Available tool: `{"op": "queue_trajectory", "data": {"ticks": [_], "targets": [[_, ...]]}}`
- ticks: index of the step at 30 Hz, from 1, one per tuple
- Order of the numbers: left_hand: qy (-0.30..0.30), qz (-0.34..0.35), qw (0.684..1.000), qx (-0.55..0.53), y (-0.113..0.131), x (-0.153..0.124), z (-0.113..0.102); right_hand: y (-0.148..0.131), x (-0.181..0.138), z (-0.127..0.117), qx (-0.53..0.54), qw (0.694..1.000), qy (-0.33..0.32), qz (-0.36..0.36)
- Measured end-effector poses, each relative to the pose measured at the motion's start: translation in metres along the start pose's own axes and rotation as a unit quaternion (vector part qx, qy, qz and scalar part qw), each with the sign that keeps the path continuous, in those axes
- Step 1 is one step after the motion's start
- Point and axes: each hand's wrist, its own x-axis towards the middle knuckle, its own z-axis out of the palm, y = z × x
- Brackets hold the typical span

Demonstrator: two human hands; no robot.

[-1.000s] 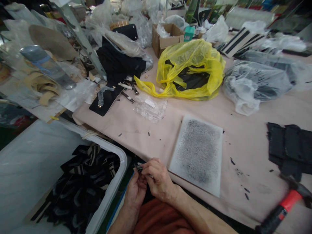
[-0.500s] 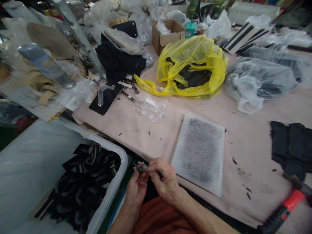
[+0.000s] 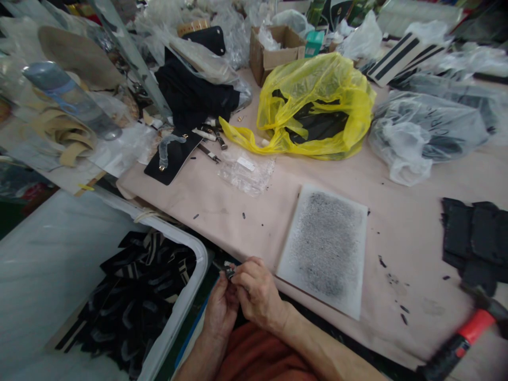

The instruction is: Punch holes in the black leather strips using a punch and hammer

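Note:
Close to my body, at the table's front edge, both hands meet around a small shiny metal piece, too small and blurred to name. My left hand, palm turned up, pinches it between thumb and fingers. From the right, my right hand reaches over with its fingers curled closed against the piece; whatever lies inside them is hidden. Beside my right hand, a white board covered in dark cut marks lies on the table.
At lower left stands a white bin holding black and striped pieces. A yellow plastic bag sits mid-table. On the right are a red-and-black-handled hammer and stacked black pieces. A black flap lies at left.
Both hands have shifted slightly left in view. The fingers of my right hand have moved closer over the metal piece. The things on the table stay put.

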Motion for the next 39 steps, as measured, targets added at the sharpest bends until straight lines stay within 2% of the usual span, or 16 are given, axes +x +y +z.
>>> {"op": "queue_trajectory", "data": {"ticks": [2,8,10,13,17,20,22,24,25,27,29,31,35,39], "targets": [[-0.004,0.004,1.000,0.007,0.001,-0.001,0.001,0.002,-0.001,0.000,-0.008,1.000,0.001,-0.006],[0.016,0.038,0.999,0.026,0.002,-0.001,0.008,-0.001,-0.003,-0.006,0.054,0.994,0.085,0.043],[0.031,0.050,0.998,0.035,0.002,-0.002,0.010,-0.007,-0.004,-0.011,0.080,0.987,0.105,0.087],[0.066,0.077,0.994,0.050,0.002,-0.004,0.015,-0.010,0.000,-0.023,0.122,0.966,0.127,0.188],[0.082,0.108,0.987,0.086,0.003,-0.007,0.018,0.015,0.020,-0.040,0.077,0.944,0.130,0.294],[0.071,0.143,0.975,0.157,0.001,-0.010,0.019,0.044,0.040,-0.050,-0.054,0.944,0.074,0.318],[0.067,0.163,0.961,0.211,0.001,-0.013,0.019,0.053,0.049,-0.053,-0.150,0.945,0.047,0.286],[0.068,0.180,0.946,0.262,0.000,-0.017,0.021,0.050,0.054,-0.052,-0.180,0.951,0.032,0.249],[0.069,0.187,0.937,0.287,0.001,-0.018,0.023,0.045,0.055,-0.049,-0.158,0.957,0.009,0.245],[0.065,0.198,0.917,0.339,0.001,-0.022,0.027,0.031,0.059,-0.036,-0.068,0.959,-0.082,0.261],[0.052,0.207,0.896,0.390,0.002,-0.026,0.030,0.019,0.064,-0.018,0.010,0.944,-0.185,0.272],[0.042,0.213,0.882,0.418,0.003,-0.030,0.033,0.013,0.072,0.003,0.040,0.929,-0.249,0.270],[0.058,0.217,0.896,0.384,0.006,-0.035,0.031,0.017,0.087,0.031,0.067,0.918,-0.285,0.267],[0.057,0.206,0.929,0.302,0.009,-0.032,0.017,0.020,0.090,0.034,0.102,0.910,-0.291,0.277]]}}
